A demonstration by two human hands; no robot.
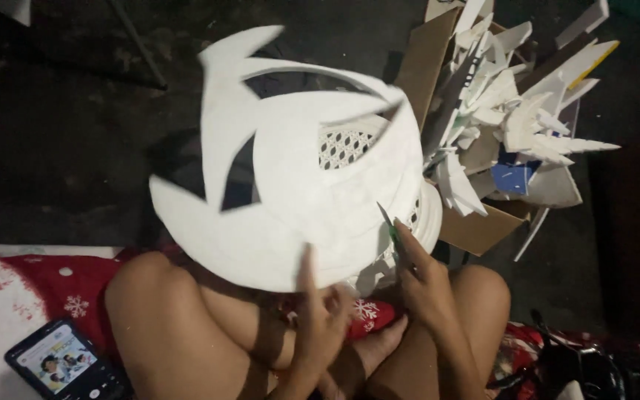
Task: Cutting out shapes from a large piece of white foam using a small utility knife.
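Observation:
A large white foam sheet (290, 192), cut into a rounded shape with pointed spikes and curved slots, is held up over my lap. My left hand (318, 315) grips its lower edge from beneath, thumb up against the foam. My right hand (418, 278) holds a thin green-handled craft knife (390, 226), its blade at the sheet's right edge. My bare knees sit below the sheet.
A cardboard box (475, 226) full of white foam offcuts stands at the upper right. A white perforated basket (346, 144) shows through the slots. A phone (64, 363) with a lit screen lies on the red snowflake cloth (68, 289) at the lower left. A dark object (579, 367) lies lower right.

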